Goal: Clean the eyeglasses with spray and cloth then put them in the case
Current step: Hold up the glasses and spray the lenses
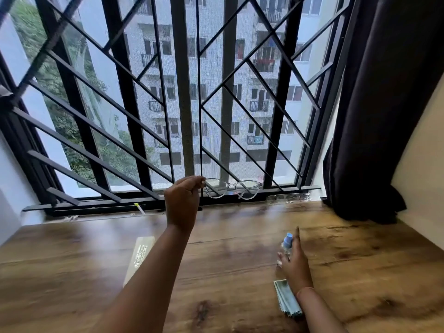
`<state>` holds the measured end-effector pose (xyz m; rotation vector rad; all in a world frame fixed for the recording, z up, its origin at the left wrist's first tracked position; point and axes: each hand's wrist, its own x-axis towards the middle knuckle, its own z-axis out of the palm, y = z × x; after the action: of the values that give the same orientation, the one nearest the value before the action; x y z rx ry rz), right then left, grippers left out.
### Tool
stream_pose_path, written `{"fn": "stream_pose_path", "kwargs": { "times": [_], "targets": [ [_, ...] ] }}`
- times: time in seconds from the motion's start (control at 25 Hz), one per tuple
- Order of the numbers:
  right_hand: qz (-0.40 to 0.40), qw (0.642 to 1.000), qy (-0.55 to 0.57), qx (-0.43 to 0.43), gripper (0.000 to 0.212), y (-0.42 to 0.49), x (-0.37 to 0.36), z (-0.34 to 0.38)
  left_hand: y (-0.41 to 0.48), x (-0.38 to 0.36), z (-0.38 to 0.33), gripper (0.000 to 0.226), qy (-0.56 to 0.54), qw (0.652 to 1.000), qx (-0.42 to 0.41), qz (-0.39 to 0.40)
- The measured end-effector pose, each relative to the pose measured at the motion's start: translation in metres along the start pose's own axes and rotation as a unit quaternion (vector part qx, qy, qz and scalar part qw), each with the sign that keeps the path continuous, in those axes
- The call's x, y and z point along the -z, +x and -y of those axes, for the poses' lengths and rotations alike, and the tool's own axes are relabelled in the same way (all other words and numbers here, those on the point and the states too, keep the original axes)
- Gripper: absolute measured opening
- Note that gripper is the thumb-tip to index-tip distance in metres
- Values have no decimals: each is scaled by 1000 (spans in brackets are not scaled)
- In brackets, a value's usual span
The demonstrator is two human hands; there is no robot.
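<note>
My left hand (182, 200) is raised toward the window and pinches the clear-framed eyeglasses (231, 188) by their left end, lenses held up against the light. My right hand (295, 263) rests low on the wooden table (360, 272), fingers wrapped around a small clear spray bottle (287, 246) with a blue cap. A folded teal cleaning cloth (287, 299) lies on the table just beside my right wrist. The pale, flat eyeglass case (140, 255) lies on the table left of my left forearm, partly hidden by it.
A black metal window grille (182, 92) stands right behind the table's far edge. A dark curtain (384, 116) hangs at the right, its hem touching the table's back corner. A pale wall (427, 188) borders the right side.
</note>
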<state>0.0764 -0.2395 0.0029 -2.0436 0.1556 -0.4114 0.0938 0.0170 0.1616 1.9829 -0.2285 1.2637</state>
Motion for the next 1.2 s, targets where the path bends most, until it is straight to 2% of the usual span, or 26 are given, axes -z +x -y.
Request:
{"fn": "stream_pose_path", "kwargs": {
  "times": [0.08, 0.12, 0.16, 0.24, 0.28, 0.4, 0.48, 0.56, 0.68, 0.76, 0.8, 0.84, 0.88, 0.92, 0.96, 1.0, 1.04, 1.12, 1.2],
  "targets": [
    [12, 996, 86, -5, 93, -1, 7, 22, 1, -1, -1, 12, 2, 1000, 4, -4],
    [35, 982, 184, -15, 94, -1, 15, 40, 2, -2, -1, 11, 2, 1000, 8, -9],
    [71, 948, 310, -25, 95, -1, 24, 59, 2, -2, -1, 12, 1, 1000, 12, -14],
    [168, 825, 539, -18, 91, -4, 40, 97, 3, -3, 0, 13, 2, 1000, 16, -24],
    [212, 764, 609, 4, 82, -7, 48, 115, 3, -4, 0, 14, 1, 999, 19, -27],
    [352, 600, 713, 89, 58, -19, 59, 155, 2, -6, 3, 16, 0, 999, 31, -30],
    [400, 529, 743, 90, 54, -27, 62, 170, 0, -7, 2, 15, -1, 999, 31, -25],
    [420, 501, 752, 83, 49, -34, 64, 178, -2, -7, 1, 15, -2, 999, 30, -27],
    [410, 521, 744, 84, 59, -42, 66, 182, -1, -5, 0, 14, -1, 999, 20, -30],
    [388, 560, 729, 68, 63, -47, 68, 188, 0, -4, -2, 13, -1, 999, 13, -37],
    [359, 596, 716, 60, 65, -50, 68, 191, 1, -4, -3, 12, -3, 999, 10, -42],
    [312, 653, 687, 64, 69, -52, 69, 194, 2, -4, -4, 11, -5, 999, 8, -46],
    [253, 726, 635, 80, 74, -55, 69, 198, 3, -4, -5, 11, -6, 999, 8, -50],
    [187, 791, 572, 112, 77, -59, 67, 204, 4, -5, -6, 11, -10, 999, 9, -53],
    [113, 841, 504, 161, 75, -62, 64, 210, 5, -6, -6, 12, -15, 998, 10, -56],
    [24, 881, 417, 222, 72, -65, 60, 216, 6, -7, -7, 12, -19, 998, 10, -57],
    [-73, 906, 302, 288, 69, -67, 55, 219, 6, -8, -7, 11, -21, 998, 9, -56],
    [-211, 898, 96, 375, 68, -67, 40, 220, 6, -9, -8, 11, -21, 999, 9, -48],
    [-261, 887, -5, 380, 69, -64, 24, 221, 5, -12, -7, 12, -29, 999, 14, -41]
  ]
}}
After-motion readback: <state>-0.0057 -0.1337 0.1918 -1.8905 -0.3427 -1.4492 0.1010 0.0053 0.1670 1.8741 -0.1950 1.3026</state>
